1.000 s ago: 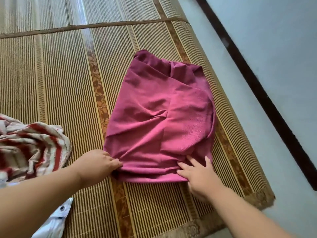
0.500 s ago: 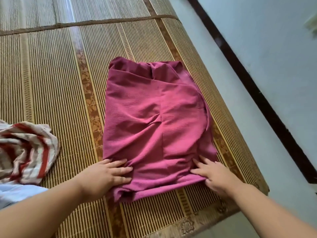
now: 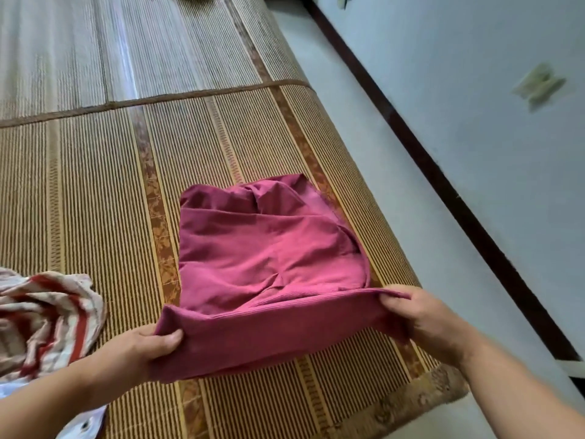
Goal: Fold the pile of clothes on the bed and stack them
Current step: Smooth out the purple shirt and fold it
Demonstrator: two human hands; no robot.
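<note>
Pink cloth (image 3: 269,258) lay on the striped mat (image 3: 95,191) near the bed's right edge, partly folded. Its near edge was lifted off the mat, and both hands held it there. The left hand (image 3: 148,346) pinched the left corner, thumb on top and fingers tucked under. The right hand (image 3: 418,315) gripped the right corner the same way (the fingers curled over the fold). The far part of the cloth was flat and a bit wrinkled. To the left, well apart, sat a crumpled red and cream striped cloth (image 3: 47,318). Just below it peeked something white (image 3: 80,426). Past the mat's right side was a pale floor (image 3: 395,185) and a wall (image 3: 474,90).
</note>
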